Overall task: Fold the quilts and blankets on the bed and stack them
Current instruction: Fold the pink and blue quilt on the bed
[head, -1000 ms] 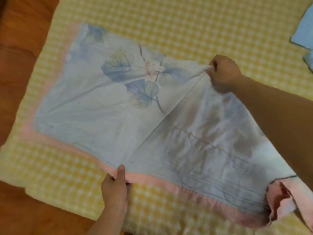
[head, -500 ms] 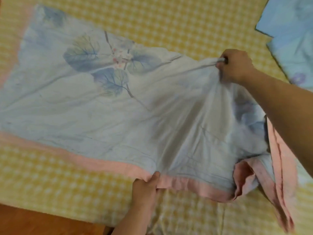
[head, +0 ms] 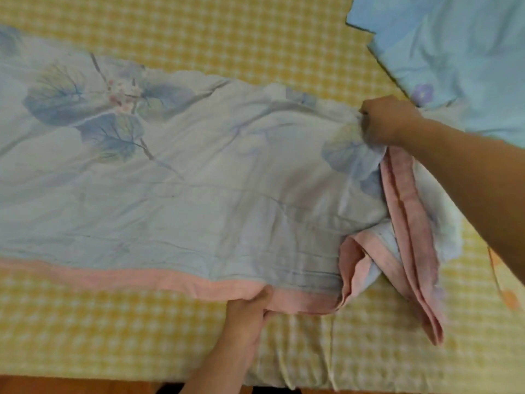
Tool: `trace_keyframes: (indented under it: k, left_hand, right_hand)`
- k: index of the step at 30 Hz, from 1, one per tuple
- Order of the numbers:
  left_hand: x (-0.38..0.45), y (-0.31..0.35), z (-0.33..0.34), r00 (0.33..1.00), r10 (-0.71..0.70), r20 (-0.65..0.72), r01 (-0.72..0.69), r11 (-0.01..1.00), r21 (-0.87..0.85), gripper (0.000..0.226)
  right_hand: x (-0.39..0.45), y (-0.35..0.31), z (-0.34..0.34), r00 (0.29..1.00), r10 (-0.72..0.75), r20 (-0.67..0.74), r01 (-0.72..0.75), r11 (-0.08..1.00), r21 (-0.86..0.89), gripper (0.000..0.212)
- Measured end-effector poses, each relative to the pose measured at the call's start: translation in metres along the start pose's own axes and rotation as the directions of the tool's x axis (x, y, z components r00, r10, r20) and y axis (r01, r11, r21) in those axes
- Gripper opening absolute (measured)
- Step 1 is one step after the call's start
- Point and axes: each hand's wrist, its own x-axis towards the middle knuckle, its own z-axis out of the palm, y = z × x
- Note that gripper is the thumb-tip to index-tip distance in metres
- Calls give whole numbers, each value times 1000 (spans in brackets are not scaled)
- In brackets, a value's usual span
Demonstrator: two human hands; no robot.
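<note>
Floral quilt (head: 184, 180), pale blue with a pink border, lay spread across the yellow checked bedsheet (head: 85, 331) from the left edge to right of centre. At its near edge the left hand (head: 250, 311) pinched the pink border, thumb on top. Farther right, the right hand (head: 383, 120) gripped bunched fabric at the far edge, near a light blue blanket (head: 454, 46).
</note>
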Motion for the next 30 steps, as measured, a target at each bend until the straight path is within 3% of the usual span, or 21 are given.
trace_keyframes:
  k: [2, 4, 6, 8, 10, 12, 13, 14, 16, 18, 19, 20, 21, 23, 25, 27, 29, 30]
  left_hand:
    - [-2, -14, 1, 993, 44, -109, -41, 999, 31, 16]
    - [-6, -18, 3, 990, 40, -135, -36, 999, 36, 9]
    - [-11, -12, 7, 991, 11, -135, 9, 989, 149, 24]
    - [-15, -5, 9, 996, -32, -85, 62, 920, 387, 45]
    - [-22, -3, 15, 999, -39, 17, 16, 710, 704, 53]
    - [-27, -3, 26, 978, 72, 197, -208, 256, 944, 57]
    - [-30, -4, 35, 944, 153, 293, -307, 72, 949, 55]
    - [-34, -2, 49, 902, 236, 361, -370, -6, 929, 49]
    - [-39, -1, 88, 827, 369, 424, -463, 21, 886, 32]
    - [-30, -6, 126, 803, 413, 431, -512, 107, 852, 42]
    - [-25, -12, 142, 787, 417, 454, -538, 106, 836, 54]
    - [-20, -19, 154, 750, 422, 510, -577, 40, 816, 64]
    - [-16, -27, 162, 675, 409, 613, -635, -100, 766, 70]
    - [-14, -42, 166, 502, 263, 824, -688, -456, 565, 67]
    - [-20, -50, 161, 424, 69, 903, -710, -593, 379, 65]
    - [-30, -55, 152, 423, -147, 894, -741, -624, 248, 63]
    - [-43, -59, 147, 468, -371, 802, -737, -665, 123, 60]
    - [-50, -61, 147, 505, -441, 742, -729, -678, 94, 59]
  right_hand:
    - [7, 10, -5, 971, 135, -196, -113, 986, 119, 28]
    - [4, 6, -4, 942, 174, -288, -83, 950, 302, 38]
    - [-22, -1, 9, 939, 113, -326, 36, 907, 419, 64]
    - [-77, -3, 40, 908, 150, -392, 70, 866, 494, 70]
    - [-153, 3, 83, 889, 278, -364, -49, 848, 528, 67]
    - [-222, 13, 117, 896, 393, -210, -237, 820, 521, 80]
    - [-243, 21, 130, 901, 416, -124, -305, 810, 501, 88]
    - [-250, 35, 140, 911, 409, -63, -326, 803, 499, 91]
    - [-241, 64, 141, 899, 439, -6, -353, 732, 583, 70]
    - [-226, 94, 128, 882, 471, 23, -343, 608, 716, 37]
    - [-222, 110, 120, 882, 464, 85, -342, 506, 792, 30]
    - [-223, 127, 116, 887, 431, 166, -356, 407, 841, 28]
    - [-231, 142, 111, 884, 391, 257, -397, 334, 855, 26]
    - [-255, 171, 106, 876, 320, 362, -442, 228, 868, 16]
    - [-279, 205, 101, 864, 294, 409, -428, 0, 904, 16]
    - [-294, 247, 106, 811, 416, 411, -340, -237, 910, 18]
    - [-305, 291, 126, 654, 629, 419, -284, -310, 907, 17]
    - [-310, 308, 141, 591, 685, 426, -297, -306, 905, 26]
